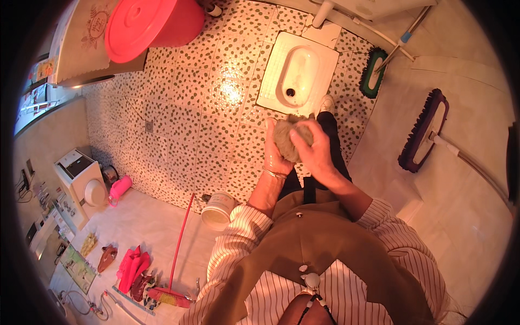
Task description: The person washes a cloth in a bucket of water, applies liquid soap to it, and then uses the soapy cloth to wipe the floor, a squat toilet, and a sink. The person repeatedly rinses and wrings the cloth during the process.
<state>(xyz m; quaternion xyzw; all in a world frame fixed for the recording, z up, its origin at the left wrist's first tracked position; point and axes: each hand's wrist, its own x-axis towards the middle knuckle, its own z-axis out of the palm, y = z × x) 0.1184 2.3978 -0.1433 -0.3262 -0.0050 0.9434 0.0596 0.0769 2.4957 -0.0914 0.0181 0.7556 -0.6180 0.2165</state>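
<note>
A bunched grey-brown cloth [287,141] is held between both hands in front of my waist. My left hand [275,156], with a bangle at the wrist, cups it from the left side and beneath. The fingers of my right hand [316,151] press on it from the right and above. Just beyond the cloth, a white squat toilet [302,73] is set in the pebble-patterned tile floor [183,93]. Its drain hole shows dark at the near end of the bowl. The underside of the cloth is hidden.
A purple brush head [422,130] and a green one [373,73] lean at the right wall. The white bucket [219,209] stands near my left elbow, beside a red-handled broom [180,243]. At the upper left is a large pink tub [178,24]; a washing machine [81,178] stands left.
</note>
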